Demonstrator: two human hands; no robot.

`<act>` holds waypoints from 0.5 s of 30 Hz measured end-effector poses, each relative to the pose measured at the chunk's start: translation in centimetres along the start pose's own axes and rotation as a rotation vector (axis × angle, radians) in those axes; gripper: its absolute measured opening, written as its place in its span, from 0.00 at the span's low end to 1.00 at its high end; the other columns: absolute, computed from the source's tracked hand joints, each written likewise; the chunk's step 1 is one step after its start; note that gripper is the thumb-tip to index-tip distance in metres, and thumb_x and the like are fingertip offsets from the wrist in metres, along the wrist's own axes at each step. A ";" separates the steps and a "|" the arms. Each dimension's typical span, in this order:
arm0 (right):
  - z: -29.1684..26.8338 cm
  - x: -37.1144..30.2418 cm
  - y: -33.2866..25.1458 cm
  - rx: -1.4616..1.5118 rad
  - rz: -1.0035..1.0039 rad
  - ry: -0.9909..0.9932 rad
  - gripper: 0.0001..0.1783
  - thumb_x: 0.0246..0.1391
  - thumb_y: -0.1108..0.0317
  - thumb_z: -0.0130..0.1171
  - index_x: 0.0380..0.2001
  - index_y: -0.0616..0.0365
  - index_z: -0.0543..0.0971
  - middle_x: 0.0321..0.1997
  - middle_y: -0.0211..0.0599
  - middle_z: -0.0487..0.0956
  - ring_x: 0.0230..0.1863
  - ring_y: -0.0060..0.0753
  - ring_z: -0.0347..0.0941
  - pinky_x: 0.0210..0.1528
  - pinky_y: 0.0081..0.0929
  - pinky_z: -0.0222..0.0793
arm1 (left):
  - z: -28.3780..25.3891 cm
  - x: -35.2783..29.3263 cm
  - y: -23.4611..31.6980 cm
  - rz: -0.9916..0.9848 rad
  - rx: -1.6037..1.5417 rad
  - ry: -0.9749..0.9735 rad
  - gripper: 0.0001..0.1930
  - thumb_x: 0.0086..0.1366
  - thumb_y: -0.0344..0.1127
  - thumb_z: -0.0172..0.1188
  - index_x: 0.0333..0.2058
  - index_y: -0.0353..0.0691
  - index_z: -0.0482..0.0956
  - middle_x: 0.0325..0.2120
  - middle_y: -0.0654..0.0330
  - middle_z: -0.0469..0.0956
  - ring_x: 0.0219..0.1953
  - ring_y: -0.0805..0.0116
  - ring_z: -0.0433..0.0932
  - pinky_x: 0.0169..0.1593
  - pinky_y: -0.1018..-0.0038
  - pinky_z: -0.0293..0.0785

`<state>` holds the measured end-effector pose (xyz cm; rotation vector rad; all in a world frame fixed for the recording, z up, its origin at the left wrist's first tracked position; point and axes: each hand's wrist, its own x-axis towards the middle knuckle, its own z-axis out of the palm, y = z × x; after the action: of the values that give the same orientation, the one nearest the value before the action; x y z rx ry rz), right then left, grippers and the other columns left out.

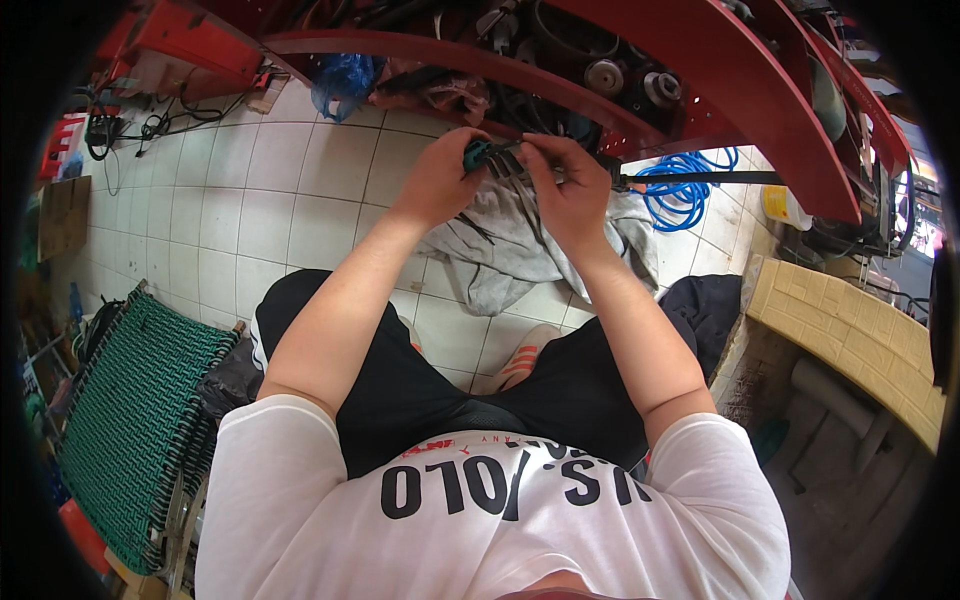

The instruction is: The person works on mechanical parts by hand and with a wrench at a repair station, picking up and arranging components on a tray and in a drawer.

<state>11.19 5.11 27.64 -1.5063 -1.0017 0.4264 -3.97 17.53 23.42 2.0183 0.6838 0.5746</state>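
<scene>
Both my arms reach forward over a crumpled grey cloth (505, 272) on the tiled floor. My left hand (443, 175) is closed around a small teal piece that looks like a plug connector (476, 155). Dark, thin strips or wires (506, 163) run from it toward the other hand. The thumb and fingers of my right hand (574, 188) are pinched together at the far end of these strips. What exactly sits between the right fingertips is too small to make out. A few dark strands hang down over the cloth below the hands.
A red metal rack (440, 52) holding machine parts stands just beyond my hands. Coiled blue hose (680, 190) lies to its right, near a dark bar. At left is a green woven chair (135, 425); at right, a yellowish padded box edge (850, 335). A blue plastic bag (343, 85) hangs at the rack.
</scene>
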 end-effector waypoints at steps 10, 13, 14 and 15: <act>1.7 -0.5 -0.1 -0.269 -0.087 -0.224 0.09 0.56 0.67 0.71 0.38 0.57 0.86 0.28 0.37 0.80 0.28 0.38 0.79 0.33 0.33 0.74 | 1.2 -0.4 -0.4 0.039 0.060 0.055 0.18 0.60 0.24 0.63 0.50 0.35 0.78 0.43 0.45 0.82 0.48 0.40 0.81 0.50 0.56 0.77; 1.5 -0.3 -0.3 -0.384 -0.111 -0.291 0.12 0.53 0.65 0.72 0.39 0.57 0.86 0.27 0.36 0.78 0.32 0.41 0.79 0.36 0.37 0.74 | 1.1 -0.4 -0.7 0.035 0.035 0.062 0.18 0.60 0.23 0.62 0.50 0.34 0.78 0.43 0.45 0.82 0.48 0.41 0.81 0.50 0.57 0.77; 1.6 -0.5 -0.2 -0.384 -0.132 -0.290 0.14 0.52 0.63 0.73 0.40 0.57 0.86 0.27 0.35 0.78 0.33 0.42 0.78 0.36 0.37 0.74 | 1.0 -0.3 -0.6 0.035 0.035 0.061 0.18 0.60 0.23 0.62 0.50 0.34 0.78 0.43 0.45 0.82 0.48 0.41 0.81 0.50 0.57 0.77; 1.7 -0.5 -0.2 -0.385 -0.152 -0.289 0.16 0.51 0.62 0.73 0.42 0.56 0.86 0.27 0.35 0.77 0.34 0.43 0.77 0.37 0.38 0.73 | 0.9 -0.3 -0.6 0.026 0.026 0.047 0.19 0.57 0.23 0.64 0.49 0.35 0.78 0.44 0.45 0.82 0.50 0.40 0.80 0.51 0.56 0.77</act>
<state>9.51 5.74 27.27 -1.7239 -1.4806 0.3622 -3.77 17.03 22.45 2.0457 0.6968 0.6330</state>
